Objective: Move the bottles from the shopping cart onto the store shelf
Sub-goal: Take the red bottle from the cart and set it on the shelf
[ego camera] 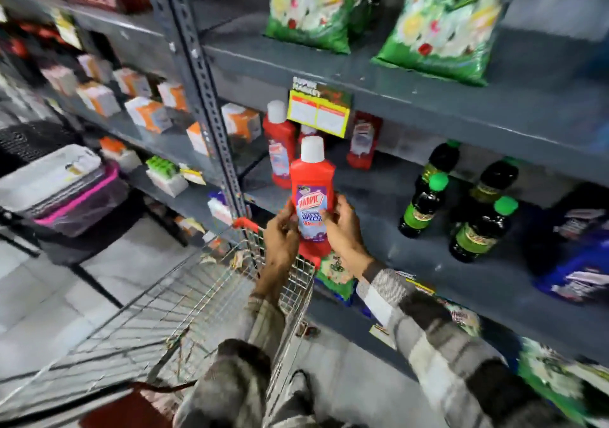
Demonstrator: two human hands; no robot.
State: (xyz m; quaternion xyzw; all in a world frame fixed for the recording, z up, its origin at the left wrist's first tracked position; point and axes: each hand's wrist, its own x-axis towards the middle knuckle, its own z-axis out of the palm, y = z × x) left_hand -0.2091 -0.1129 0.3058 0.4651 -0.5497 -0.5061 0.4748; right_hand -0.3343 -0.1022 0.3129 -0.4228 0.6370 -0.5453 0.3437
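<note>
A red Harpic bottle [312, 193] with a white cap is held upright between both hands, above the cart's far corner and just in front of the grey shelf [379, 226]. My left hand [281, 239] grips its lower left side and my right hand [342, 226] grips its right side. Behind it on the shelf stand more red bottles [280, 144], one further right [364, 140]. The wire shopping cart [184, 312] lies below my arms; I see no bottles in its visible part.
Several dark bottles with green caps [425, 206] stand on the same shelf to the right, then blue packs [576, 256]. Green bags [451, 22] sit on the shelf above. A yellow price tag [318, 116] hangs from that shelf's edge. Boxes [148, 114] fill the left rack.
</note>
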